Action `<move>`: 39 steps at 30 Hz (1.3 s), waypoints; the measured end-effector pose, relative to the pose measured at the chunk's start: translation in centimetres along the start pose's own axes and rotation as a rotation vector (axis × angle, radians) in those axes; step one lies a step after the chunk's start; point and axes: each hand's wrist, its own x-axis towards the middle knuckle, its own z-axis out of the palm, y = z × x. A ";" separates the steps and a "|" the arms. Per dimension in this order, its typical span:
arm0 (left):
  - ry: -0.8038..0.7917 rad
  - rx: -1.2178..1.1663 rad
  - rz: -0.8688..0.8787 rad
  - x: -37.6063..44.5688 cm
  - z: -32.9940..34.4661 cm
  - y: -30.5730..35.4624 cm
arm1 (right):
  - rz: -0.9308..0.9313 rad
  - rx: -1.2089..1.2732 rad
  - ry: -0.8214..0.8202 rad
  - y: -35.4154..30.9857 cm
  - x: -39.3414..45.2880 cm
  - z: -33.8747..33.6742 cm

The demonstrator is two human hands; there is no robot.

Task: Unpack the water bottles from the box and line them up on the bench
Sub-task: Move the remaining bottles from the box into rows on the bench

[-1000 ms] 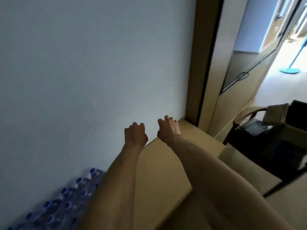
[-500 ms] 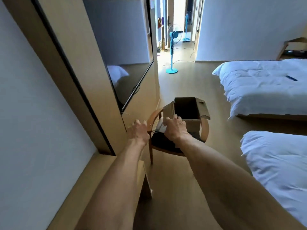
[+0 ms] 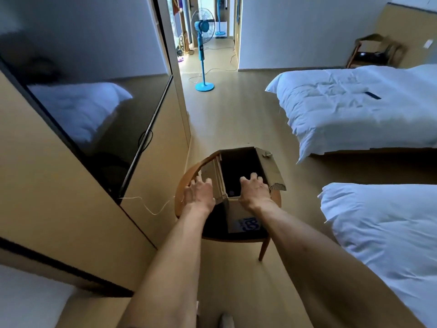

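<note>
An open cardboard box [image 3: 241, 220] with a blue logo on its near side stands on the dark seat of a wooden chair [image 3: 214, 227]. Its inside is dark; one small bluish bottle cap [image 3: 231, 192] shows faintly near the front wall. My left hand [image 3: 198, 194] lies with straight fingers against the outside of the left flap. My right hand [image 3: 254, 189] rests on the near right rim, fingers spread and dipping into the opening. The wooden bench [image 3: 94, 311] shows at the bottom left, below the wall panel.
A large dark TV [image 3: 82, 114] hangs on the left wall, with a thin white cable [image 3: 151, 207] trailing below it. Two white beds [image 3: 354, 107] [image 3: 390, 228] fill the right side. A blue standing fan [image 3: 203, 43] stands in the doorway ahead.
My view swung from the bench, wall and lined-up bottles round to the room. Both hands travelled to the box on the chair and now rest on its flap and rim.
</note>
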 end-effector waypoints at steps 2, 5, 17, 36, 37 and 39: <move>-0.034 -0.001 -0.025 3.0 1.2 -0.6 | 0.015 0.015 -0.024 0.0 2.8 0.8; -0.094 0.018 -0.027 6.4 3.1 -0.5 | 0.051 0.034 -0.086 0.6 6.2 1.9; -0.175 0.024 0.031 20.7 9.1 2.6 | 0.144 0.093 -0.323 4.7 20.9 8.5; -0.294 0.016 -0.009 39.3 17.2 8.6 | 0.212 0.059 -0.824 12.0 37.0 20.2; -0.283 0.017 -0.008 39.5 17.7 8.5 | 0.211 0.042 -0.862 12.2 36.8 20.9; -0.255 0.017 -0.009 39.9 18.5 8.4 | 0.195 0.002 -0.936 12.6 36.2 22.3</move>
